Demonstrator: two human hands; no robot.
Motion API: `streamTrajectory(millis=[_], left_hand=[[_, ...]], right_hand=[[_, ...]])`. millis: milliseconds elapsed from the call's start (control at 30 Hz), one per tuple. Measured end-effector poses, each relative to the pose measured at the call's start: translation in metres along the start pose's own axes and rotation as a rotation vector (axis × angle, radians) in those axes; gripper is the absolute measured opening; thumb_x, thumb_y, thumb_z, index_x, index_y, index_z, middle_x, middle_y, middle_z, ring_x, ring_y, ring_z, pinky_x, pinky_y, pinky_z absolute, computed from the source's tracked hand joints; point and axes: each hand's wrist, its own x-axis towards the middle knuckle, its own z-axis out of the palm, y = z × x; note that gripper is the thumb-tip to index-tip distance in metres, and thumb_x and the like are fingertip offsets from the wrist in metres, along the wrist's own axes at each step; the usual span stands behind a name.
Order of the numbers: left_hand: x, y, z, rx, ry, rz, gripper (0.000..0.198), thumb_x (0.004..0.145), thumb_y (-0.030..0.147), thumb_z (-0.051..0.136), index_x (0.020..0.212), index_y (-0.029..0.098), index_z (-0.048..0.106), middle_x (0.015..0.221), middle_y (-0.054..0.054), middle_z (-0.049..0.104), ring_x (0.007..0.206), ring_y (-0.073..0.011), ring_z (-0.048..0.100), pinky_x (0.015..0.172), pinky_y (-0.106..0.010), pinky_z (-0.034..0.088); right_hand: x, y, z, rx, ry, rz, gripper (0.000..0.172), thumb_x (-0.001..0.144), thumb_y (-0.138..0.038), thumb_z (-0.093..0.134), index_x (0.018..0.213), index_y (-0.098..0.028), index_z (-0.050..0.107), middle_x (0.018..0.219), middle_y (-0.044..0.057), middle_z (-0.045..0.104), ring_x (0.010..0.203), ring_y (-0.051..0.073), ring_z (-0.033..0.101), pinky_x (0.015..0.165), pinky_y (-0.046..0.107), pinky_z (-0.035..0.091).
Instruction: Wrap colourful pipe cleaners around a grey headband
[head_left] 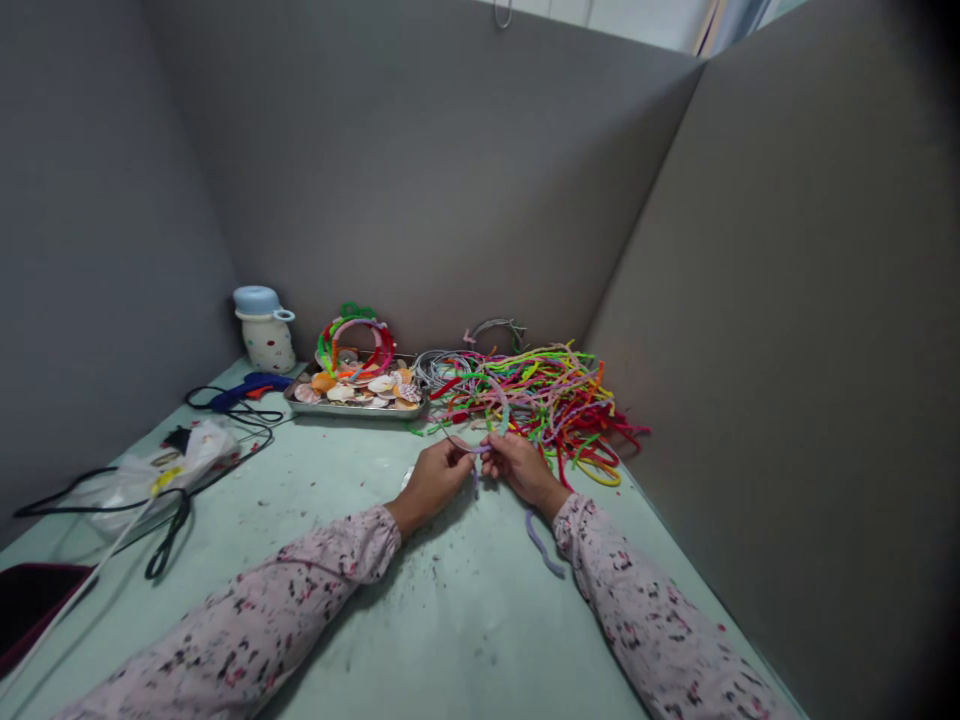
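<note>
Near the middle of the table, my left hand [441, 477] and my right hand [521, 468] come close together, fingers pinched. Between them they hold a thin wire hoop, partly wrapped in pale green pipe cleaner [505, 408]. A purple pipe cleaner [475, 484] runs along the hoop between my fingertips, with one end hanging down. Bare wire shows by my left fingers. Beside my right wrist, a loose purple piece [541, 545] lies on the table. Just beyond my hands spreads a heap of colourful pipe cleaners [559, 395].
Behind, a metal tray [352, 411] holds seashells [382, 384] and colourful wrapped hoops [388, 345]. Coiled wire [442, 368] lies beside it. Leftward are a bottle [268, 340], a blue glue gun [255, 388], black cable and a plastic bag [199, 450]. Grey partitions [420, 180] enclose the table.
</note>
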Motion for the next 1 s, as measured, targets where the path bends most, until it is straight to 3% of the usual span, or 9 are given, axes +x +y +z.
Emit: streamTrajectory(millis=[367,700,1000], left_hand=[[-0.0011,-0.0022,-0.0007,0.019,0.003,0.001,0.019,0.079,0.032,0.054,0.076,0.015,0.062,0.061,0.001,0.056,0.055,-0.0114,0.048,0.053,-0.022,0.036],[0.0056,-0.0054,-0.0017,-0.196,-0.062,-0.149,0.022,0.077,0.037,0.057,0.074,0.015,0.057,0.052,0.005,0.049,0.041,-0.0078,0.041,0.042,-0.02,0.032],[0.0055,-0.006,-0.0017,-0.201,-0.047,-0.122,0.023,0.077,0.037,0.058,0.077,0.014,0.059,0.054,0.005,0.049,0.043,-0.0073,0.041,0.042,-0.02,0.032]], right_hand=[[-0.0001,-0.0011,0.0011,-0.007,0.006,0.017,0.028,0.077,-0.045,0.068,0.075,-0.017,0.065,0.062,0.001,0.062,0.051,0.011,0.058,0.042,0.02,0.04],[-0.0031,-0.0042,0.0013,-0.034,-0.036,0.011,0.029,0.078,-0.047,0.067,0.085,-0.018,0.066,0.071,0.003,0.065,0.055,0.012,0.059,0.046,0.022,0.041],[-0.0009,-0.0014,-0.0002,-0.051,-0.023,0.002,0.029,0.078,-0.045,0.067,0.08,-0.016,0.065,0.068,0.002,0.064,0.053,0.011,0.059,0.043,0.02,0.04]])
